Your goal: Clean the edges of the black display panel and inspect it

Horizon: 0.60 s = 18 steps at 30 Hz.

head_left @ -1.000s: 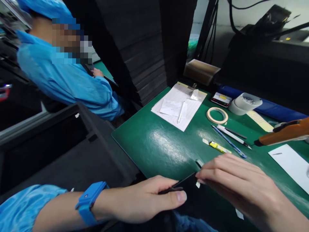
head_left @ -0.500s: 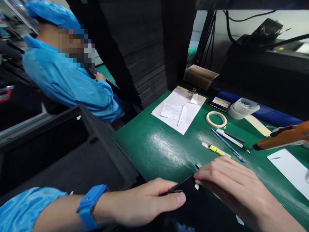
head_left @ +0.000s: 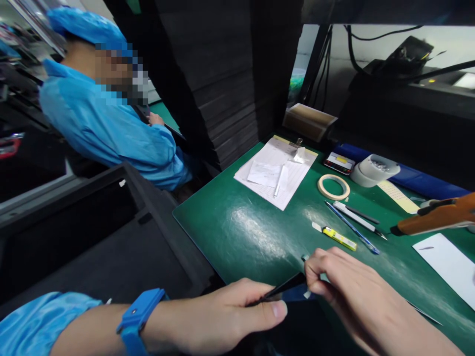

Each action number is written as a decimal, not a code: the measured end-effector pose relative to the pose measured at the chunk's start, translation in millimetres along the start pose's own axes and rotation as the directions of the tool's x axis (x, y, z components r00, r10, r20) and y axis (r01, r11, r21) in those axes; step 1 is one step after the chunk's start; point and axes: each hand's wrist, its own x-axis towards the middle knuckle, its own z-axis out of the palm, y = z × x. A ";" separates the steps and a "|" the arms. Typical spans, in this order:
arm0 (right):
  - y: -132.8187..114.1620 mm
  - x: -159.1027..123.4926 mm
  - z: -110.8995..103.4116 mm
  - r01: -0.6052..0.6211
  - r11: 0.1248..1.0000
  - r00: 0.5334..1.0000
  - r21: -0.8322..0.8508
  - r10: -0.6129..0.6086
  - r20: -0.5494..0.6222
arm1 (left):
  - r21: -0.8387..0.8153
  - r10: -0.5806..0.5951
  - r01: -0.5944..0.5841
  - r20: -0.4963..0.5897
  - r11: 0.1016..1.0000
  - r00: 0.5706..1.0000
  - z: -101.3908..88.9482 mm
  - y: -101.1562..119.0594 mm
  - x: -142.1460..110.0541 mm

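Observation:
My left hand (head_left: pixel 226 311), a blue band on its wrist, is closed on the near left edge of a thin, dark, glossy panel (head_left: pixel 300 321). The thumb lies over the panel's face and the fingers are behind it. At the panel's far corner my right hand (head_left: pixel 349 291) is closed in a pinch. A small white tab (head_left: pixel 308 293) shows just under its fingertips, and a little pale piece sticks out beyond them. What exactly the pinch holds is hidden. A yellow utility knife (head_left: pixel 339 238) lies on the green table (head_left: pixel 215 222) just beyond my right hand.
Beyond lie a clipboard with papers (head_left: pixel 263 183), a tape roll (head_left: pixel 334 187), pens (head_left: pixel 352 226) and a white cup (head_left: pixel 374 170). An orange electric screwdriver (head_left: pixel 438 215) juts in from the right. Left stand a black tray (head_left: pixel 159 257) and a co-worker in blue (head_left: pixel 107 128).
My right hand has curled from flatter fingers into a tight pinch at the panel's corner. The panel has tilted, showing its surface differently. My left hand keeps its hold.

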 end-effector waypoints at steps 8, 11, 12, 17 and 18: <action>3.2 -2.4 -12.0 -0.062 0.989 0.997 0.137 0.057 0.043 | -0.049 0.007 -0.006 0.015 0.999 1.000 -0.4 1.3 0.7; 3.9 -4.2 -12.8 -0.057 0.991 0.995 0.117 0.048 0.083 | -0.018 0.012 -0.012 0.009 1.000 1.000 0.0 0.8 1.6; 3.7 -4.1 -13.0 -0.047 0.993 0.994 0.105 0.037 0.100 | -0.004 0.008 -0.008 0.009 1.000 1.000 0.1 0.8 1.6; 1.2 -2.3 -8.2 -0.014 0.998 0.997 0.055 0.010 0.077 | 0.068 -0.023 0.025 -0.020 0.997 1.000 1.6 2.9 -0.6; 0.9 -3.4 -5.7 -0.024 0.999 0.998 0.048 0.021 0.061 | 0.073 -0.039 0.041 -0.028 0.996 0.999 1.9 3.6 -1.2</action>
